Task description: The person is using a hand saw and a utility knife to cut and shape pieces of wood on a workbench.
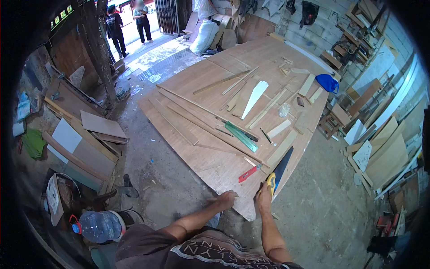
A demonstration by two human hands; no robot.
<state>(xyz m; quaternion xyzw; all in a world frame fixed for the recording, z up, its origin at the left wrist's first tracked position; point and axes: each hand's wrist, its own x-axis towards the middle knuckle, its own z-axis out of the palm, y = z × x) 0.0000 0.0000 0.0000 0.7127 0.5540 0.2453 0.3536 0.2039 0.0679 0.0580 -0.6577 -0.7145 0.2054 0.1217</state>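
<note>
My right hand [264, 199] is closed at the yellow handle of a hand saw [282, 169], whose dark blade points away over the right edge of the large plywood sheet [215, 168]. At the sheet's near edge my left hand [227, 200] is closed, with a small pale sliver showing by its fingers; what it grips is mostly hidden. Just beyond the hands lies a flat red tool [249, 174]. Farther up the sheet are a green strip [242, 136], a pen-like dark stick [266, 135] and several wooden strips [179, 123].
A white tapered piece [254, 99] and a blue bag [327, 83] lie on the sheet. Board offcuts lean at the right [380, 143] and left [85, 148]. A large water bottle [99, 226] stands at my left. Two people [142, 20] are by the doorway.
</note>
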